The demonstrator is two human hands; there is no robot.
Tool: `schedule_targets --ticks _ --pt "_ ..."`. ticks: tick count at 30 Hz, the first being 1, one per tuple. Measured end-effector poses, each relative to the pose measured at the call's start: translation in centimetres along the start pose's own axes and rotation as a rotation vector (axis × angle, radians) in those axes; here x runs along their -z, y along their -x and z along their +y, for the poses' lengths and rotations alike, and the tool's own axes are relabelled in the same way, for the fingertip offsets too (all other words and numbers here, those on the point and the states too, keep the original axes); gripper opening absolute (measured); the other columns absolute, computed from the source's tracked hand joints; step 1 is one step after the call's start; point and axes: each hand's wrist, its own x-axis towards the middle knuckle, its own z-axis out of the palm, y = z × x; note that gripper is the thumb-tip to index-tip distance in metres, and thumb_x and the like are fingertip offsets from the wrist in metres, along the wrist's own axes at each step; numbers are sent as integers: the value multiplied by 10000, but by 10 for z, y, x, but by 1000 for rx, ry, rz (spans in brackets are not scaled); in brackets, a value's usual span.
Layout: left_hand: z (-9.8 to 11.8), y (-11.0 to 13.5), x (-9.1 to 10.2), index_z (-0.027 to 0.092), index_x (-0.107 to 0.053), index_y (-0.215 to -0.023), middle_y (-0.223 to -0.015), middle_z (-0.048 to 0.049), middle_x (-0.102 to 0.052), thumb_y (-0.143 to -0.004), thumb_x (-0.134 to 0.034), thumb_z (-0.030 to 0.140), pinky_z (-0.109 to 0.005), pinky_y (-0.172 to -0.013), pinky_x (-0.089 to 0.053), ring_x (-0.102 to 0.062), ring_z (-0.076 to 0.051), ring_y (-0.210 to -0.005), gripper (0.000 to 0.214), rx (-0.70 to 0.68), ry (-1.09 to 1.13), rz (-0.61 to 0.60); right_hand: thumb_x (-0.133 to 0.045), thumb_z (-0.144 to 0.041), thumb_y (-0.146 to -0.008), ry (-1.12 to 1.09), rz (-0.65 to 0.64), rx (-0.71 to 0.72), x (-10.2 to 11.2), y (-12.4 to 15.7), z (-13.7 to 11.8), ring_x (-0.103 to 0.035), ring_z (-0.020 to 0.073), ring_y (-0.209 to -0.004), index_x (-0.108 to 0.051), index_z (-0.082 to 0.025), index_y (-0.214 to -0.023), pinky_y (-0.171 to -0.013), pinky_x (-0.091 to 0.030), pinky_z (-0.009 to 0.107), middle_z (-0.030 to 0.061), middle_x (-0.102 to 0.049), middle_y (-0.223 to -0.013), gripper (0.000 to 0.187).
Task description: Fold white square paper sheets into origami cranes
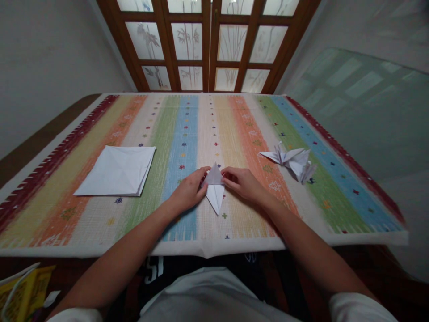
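Between my two hands is a small folded piece of white paper [215,190], kite-shaped, with one point toward me and a greyer triangular flap at its far end. My left hand [190,188] pinches its left edge with thumb and fingers. On the opposite edge, my right hand [243,182] grips the paper with bent fingers. Off to the right lie folded white paper cranes [295,161], bunched together so that I cannot tell them apart. To the left rests a stack of square white paper sheets [115,172] with faint creases.
A striped, patterned tablecloth [187,129] covers the table, its near edge just before my body. Wooden doors with glass panes [208,44] stand beyond the far edge. A glass panel [362,103] leans along the right wall. Something yellow [28,286] is at the lower left.
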Motion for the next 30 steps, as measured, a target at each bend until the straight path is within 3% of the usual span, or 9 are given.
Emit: schedule_targets --ticks 3,6,8,10,16,20,22,25,30 --pt "-5 -1 -4 205 -540 -1439 -1251 -128 -700 -965 -575 117 -422 -935 -629 -708 -225 -985 483 22 -6 64 -767 -236 -971 122 109 23 -10 -2 5 -674 246 -907 -781 -226 -1061 -877 -539 402 90 -749 -991 91" --pt "-6 0 -5 215 -620 -1268 -1235 -103 -660 -971 -617 118 -415 -945 -622 -685 -215 -988 312 25 -86 120 -819 -273 -950 162 126 39 -16 -2 9 -652 272 -1010 -762 -229 -986 -945 -534 437 98 -699 -1051 80" --pt "-5 1 -5 211 -673 -1129 -1188 -92 -663 -1007 -612 141 -410 -941 -620 -686 -213 -979 153 11 -128 96 -848 -291 -924 146 117 46 -16 -2 9 -641 273 -1022 -733 -231 -947 -950 -528 440 94 -691 -1067 132" --pt "-4 1 -5 209 -714 -1066 -1127 -87 -688 -1040 -587 155 -397 -916 -620 -699 -214 -958 141 -6 -135 45 -860 -293 -901 95 97 36 -16 -2 7 -636 258 -968 -694 -235 -925 -917 -524 423 77 -700 -1028 177" --pt "10 -1 -1 187 -762 -1111 -1061 -99 -764 -1098 -560 295 -410 -945 -599 -721 -234 -964 229 49 -42 43 -755 -370 -993 -183 -21 -12 -11 1 -12 -650 196 -803 -663 -237 -1043 -770 -533 340 26 -730 -925 169" --pt "21 -1 7 176 -769 -1060 -995 -75 -777 -1151 -432 451 -380 -895 -561 -700 -231 -921 445 114 127 85 -687 -385 -1048 -204 -26 180 -8 4 -24 -712 251 -1081 -691 -255 -1282 -971 -583 414 92 -767 -1215 269" --pt "24 -1 9 170 -777 -1048 -938 -52 -759 -1127 -478 517 -340 -809 -532 -666 -213 -849 465 149 195 82 -701 -329 -1030 -152 -3 292 -8 5 -27 -690 285 -1216 -691 -268 -1349 -1097 -557 479 115 -743 -1309 324" --pt "22 -1 8 162 -783 -1080 -856 -27 -713 -1085 -541 535 -299 -692 -471 -600 -184 -747 445 205 296 83 -678 -205 -1006 -81 63 371 -9 6 -26 -653 297 -1300 -709 -289 -1371 -1165 -536 520 127 -691 -1342 376" --pt "15 -3 5 194 -652 -1410 -935 -41 -731 -1046 -618 451 -273 -640 -470 -619 -174 -732 447 265 572 145 -760 -183 -960 -23 130 347 -6 6 -15 -611 311 -1361 -776 -294 -1275 -1148 -575 539 138 -571 -1500 334"
